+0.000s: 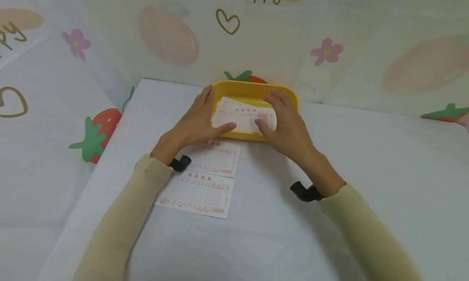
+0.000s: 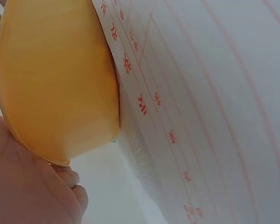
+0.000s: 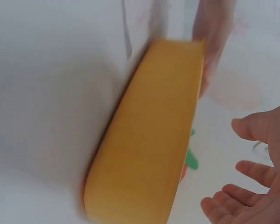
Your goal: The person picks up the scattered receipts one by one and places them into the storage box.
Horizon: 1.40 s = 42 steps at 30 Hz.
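Note:
A yellow plastic tray (image 1: pixel 253 137) stands near the back edge of the table, with a few printed paper slips (image 1: pixel 242 115) lying in it. My left hand (image 1: pixel 196 120) lies along the tray's left end, fingers straight and thumb over the front rim. In the left wrist view its palm (image 2: pixel 32 182) is against the tray wall (image 2: pixel 60 84). Above the tray's right part hovers my right hand (image 1: pixel 293 132), fingers spread and holding nothing. The right wrist view shows that hand (image 3: pixel 263 172) apart from the tray (image 3: pixel 140 135).
Two more printed slips, an upper slip (image 1: pixel 216 159) and a lower slip (image 1: pixel 199 193), lie on the white tabletop (image 1: pixel 271 232) in front of the tray, partly under my left wrist. Behind the table hangs a patterned cloth (image 1: pixel 275 40).

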Each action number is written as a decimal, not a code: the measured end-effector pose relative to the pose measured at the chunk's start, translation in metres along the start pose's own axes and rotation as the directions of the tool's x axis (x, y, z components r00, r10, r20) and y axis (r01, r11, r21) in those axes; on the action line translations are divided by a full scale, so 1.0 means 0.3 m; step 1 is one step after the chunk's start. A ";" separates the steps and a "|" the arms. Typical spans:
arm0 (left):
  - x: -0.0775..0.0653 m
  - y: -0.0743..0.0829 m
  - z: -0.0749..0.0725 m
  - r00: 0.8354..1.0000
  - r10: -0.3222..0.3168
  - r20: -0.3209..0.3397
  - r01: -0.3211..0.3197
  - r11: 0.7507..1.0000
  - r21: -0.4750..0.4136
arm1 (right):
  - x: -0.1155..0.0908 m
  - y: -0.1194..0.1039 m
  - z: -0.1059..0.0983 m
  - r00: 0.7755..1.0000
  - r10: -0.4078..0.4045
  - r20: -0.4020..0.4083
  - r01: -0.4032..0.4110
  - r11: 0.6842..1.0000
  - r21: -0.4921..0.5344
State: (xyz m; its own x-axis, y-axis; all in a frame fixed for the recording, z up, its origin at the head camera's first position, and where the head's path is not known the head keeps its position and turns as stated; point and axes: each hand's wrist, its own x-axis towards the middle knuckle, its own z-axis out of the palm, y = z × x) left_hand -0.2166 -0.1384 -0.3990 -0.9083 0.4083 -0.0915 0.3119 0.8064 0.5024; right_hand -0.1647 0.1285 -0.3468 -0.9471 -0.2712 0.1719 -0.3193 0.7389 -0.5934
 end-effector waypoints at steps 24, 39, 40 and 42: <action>0.001 0.003 0.002 1.000 0.004 -0.016 -0.003 1.000 0.008 | -0.315 -0.137 0.207 0.993 -0.081 0.087 0.067 0.986 0.151; -0.005 0.001 -0.001 1.000 -0.007 -0.007 0.006 1.000 -0.019 | -0.354 -0.165 0.313 0.952 0.005 0.307 -0.010 1.000 0.017; -0.006 0.002 -0.001 1.000 -0.005 -0.007 0.005 1.000 -0.020 | -0.355 -0.165 0.315 0.952 0.006 0.307 -0.008 1.000 0.005; -0.007 0.006 0.001 1.000 -0.004 -0.008 0.004 1.000 -0.020 | -0.359 -0.166 0.317 0.951 0.010 0.308 -0.007 1.000 -0.011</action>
State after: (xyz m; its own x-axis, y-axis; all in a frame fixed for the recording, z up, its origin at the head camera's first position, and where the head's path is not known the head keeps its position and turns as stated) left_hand -0.2141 -0.1375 -0.3981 -0.9117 0.4016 -0.0869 0.3027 0.7994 0.5189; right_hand -0.0435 0.0621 -0.4106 -0.8939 -0.4402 -0.0844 -0.3127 0.7474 -0.5862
